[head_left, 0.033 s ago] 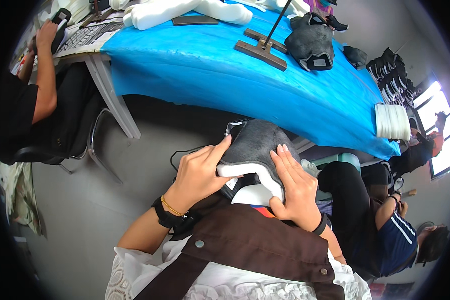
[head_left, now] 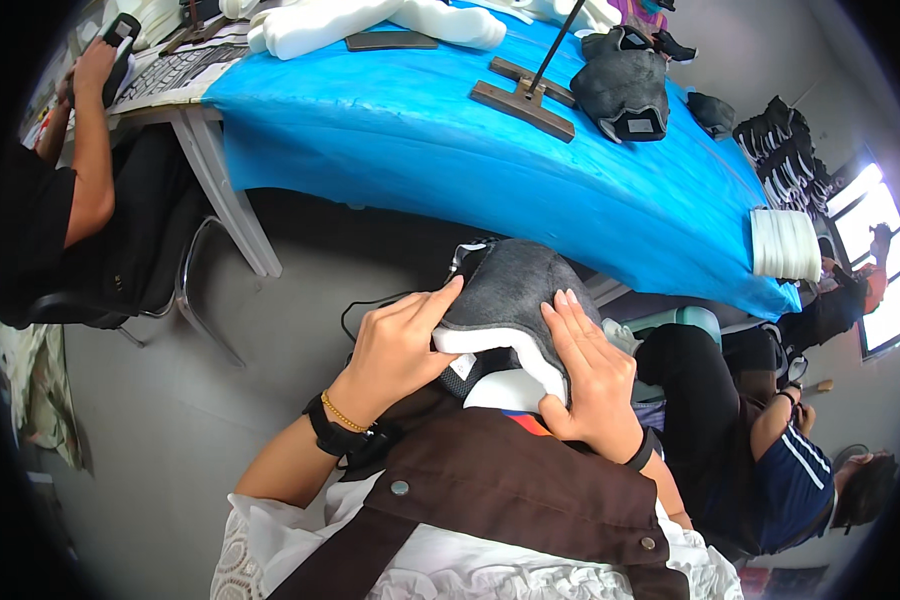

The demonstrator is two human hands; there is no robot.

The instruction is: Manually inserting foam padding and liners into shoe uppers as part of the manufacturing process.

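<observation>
Low in front of me is a dark grey, fuzzy padded cover [head_left: 515, 285] with a thick white foam edge, its curved opening turned toward me. On its left rim my left hand [head_left: 395, 345] is closed, thumb and forefinger at the white edge. My right hand [head_left: 595, 385] lies along its right side, fingers straight on the grey face and thumb by the foam edge, holding it between them. A smooth white form [head_left: 505, 392] and some black mesh show inside the opening; what supports the cover underneath is hidden.
Beyond it stands a table with blue sheeting [head_left: 370, 140]. On this are a metal stand [head_left: 525, 100], white foam pieces [head_left: 320, 28], a dark flat bar [head_left: 390, 41] and a similar grey cover [head_left: 620, 85]. Co-workers sit at left [head_left: 90, 180] and right [head_left: 790, 455].
</observation>
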